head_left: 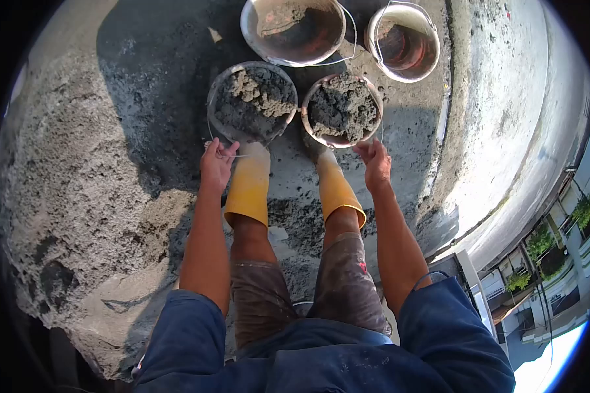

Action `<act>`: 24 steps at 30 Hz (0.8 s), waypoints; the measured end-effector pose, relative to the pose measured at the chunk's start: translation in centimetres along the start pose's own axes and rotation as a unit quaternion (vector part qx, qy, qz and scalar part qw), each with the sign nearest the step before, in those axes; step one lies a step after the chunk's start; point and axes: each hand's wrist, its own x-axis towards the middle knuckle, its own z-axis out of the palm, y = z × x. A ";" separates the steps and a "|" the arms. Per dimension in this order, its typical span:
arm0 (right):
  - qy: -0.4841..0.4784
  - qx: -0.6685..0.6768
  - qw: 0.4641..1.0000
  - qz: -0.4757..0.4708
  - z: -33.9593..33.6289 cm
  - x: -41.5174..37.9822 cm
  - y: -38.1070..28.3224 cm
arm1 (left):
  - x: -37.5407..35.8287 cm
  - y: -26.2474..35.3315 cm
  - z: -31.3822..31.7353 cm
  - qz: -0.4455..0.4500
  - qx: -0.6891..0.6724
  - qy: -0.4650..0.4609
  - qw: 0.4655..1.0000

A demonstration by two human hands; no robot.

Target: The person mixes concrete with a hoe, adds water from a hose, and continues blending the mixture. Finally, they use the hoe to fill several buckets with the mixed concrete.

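Note:
Two buckets heaped with wet grey mortar stand side by side just beyond my yellow boots. At the near left side of the left bucket [213,98], my left hand [217,164] has its fingers closed on the thin wire handle. My right hand [375,162] is closed at the near right side of the right bucket [379,108], on that bucket's wire handle. The mortar [344,108] rises above the right rim; in the left bucket it is lumpy and partly sunlit. Both buckets are upright.
Beyond them stand a wide bucket [248,29] and a smaller bucket [429,72], both with mortar residue inside. Rough grey mortar [65,183] spreads over the ground at left. A pale concrete strip runs along the right. Yellow boots [249,187] stand near the buckets.

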 end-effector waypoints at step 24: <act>0.157 -0.179 0.956 -0.173 -7.2 -14.2 -13.7 | -28.5 30.1 4.9 0.048 -0.180 -0.017 0.982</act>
